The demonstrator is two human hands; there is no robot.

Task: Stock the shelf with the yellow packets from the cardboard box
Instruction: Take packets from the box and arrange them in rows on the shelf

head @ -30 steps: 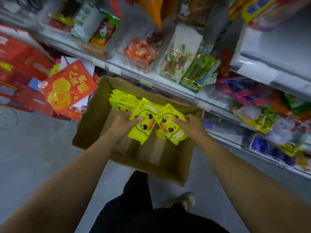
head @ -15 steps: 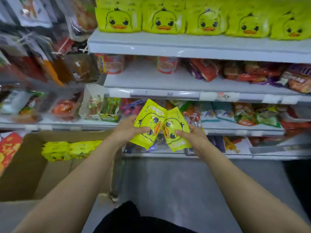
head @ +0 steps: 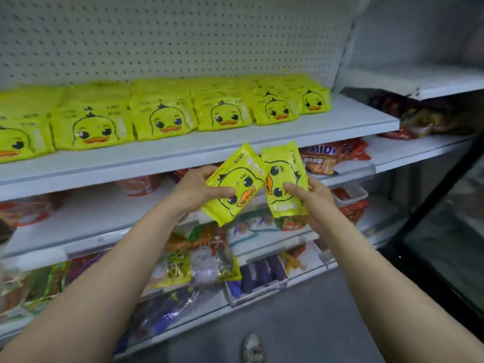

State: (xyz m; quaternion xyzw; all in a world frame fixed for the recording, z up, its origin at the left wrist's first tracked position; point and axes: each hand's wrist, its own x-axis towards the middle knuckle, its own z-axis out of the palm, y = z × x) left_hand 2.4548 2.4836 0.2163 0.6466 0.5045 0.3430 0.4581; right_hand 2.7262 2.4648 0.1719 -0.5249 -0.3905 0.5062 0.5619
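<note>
a white shelving unit (head: 183,35) with a pegboard back is seen filling most of the view. its top shelf (head: 340,121) is seen carrying a row of yellow packets (head: 167,116) printed with a duck face, stacked flat side by side from the left edge to well short of the shelf's right end, where a bare stretch of white board is left. the lower shelves (head: 86,221) are seen loaded with mixed snack bags (head: 207,260) in red, orange, purple and green; their labels are too blurred to be read. a grey floor (head: 314,323) is seen below, and a shoe (head: 253,348) is seen at the bottom edge. a dark-framed glass case (head: 445,244) is seen at the right.

two bare forearms are raised in front of the unit. a yellow packet (head: 235,184) is held by the left hand (head: 195,191), tilted with its top toward the upper right; the thumb is laid across its front and the other fingers are curled behind it. a second yellow packet (head: 284,179) is gripped by the right hand (head: 314,197), nearly upright, with the thumb on its front and the fingers wrapped behind. the two packets are held touching along their inner edges, just below the front lip of the top shelf and in front of the second shelf. the cardboard box is not in view.
</note>
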